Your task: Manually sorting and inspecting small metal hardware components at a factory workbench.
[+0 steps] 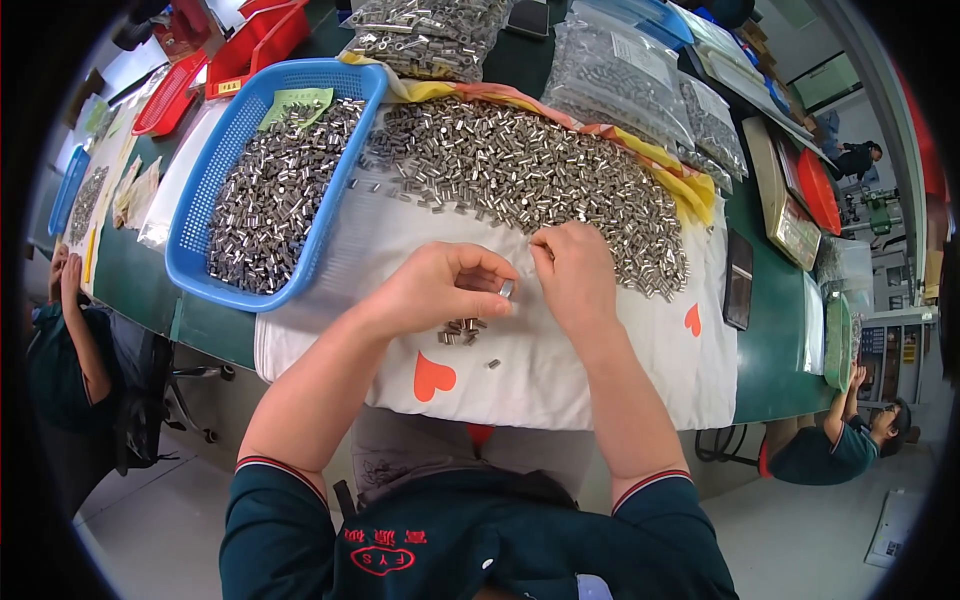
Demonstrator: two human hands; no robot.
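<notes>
Over the white cloth (520, 375), my left hand (440, 285) pinches a small shiny metal cylinder (506, 289) between thumb and fingertips. My right hand (578, 275) is just to its right, thumb and fingers drawn together at the near edge of a wide heap of metal cylinders (510, 160). Whatever those right fingertips may hold is hidden. Beneath my left hand lies a small cluster of loose cylinders (460, 330), partly covered by it. One single cylinder (493, 364) rests on the cloth closer to me.
A blue perforated basket (185, 240) of similar cylinders and a green paper slip stands at left. Clear bags of metal parts (615, 75) line the back, beside yellow-orange cloth (695, 190). A dark phone (738, 280) lies at right. Other people sit at both sides.
</notes>
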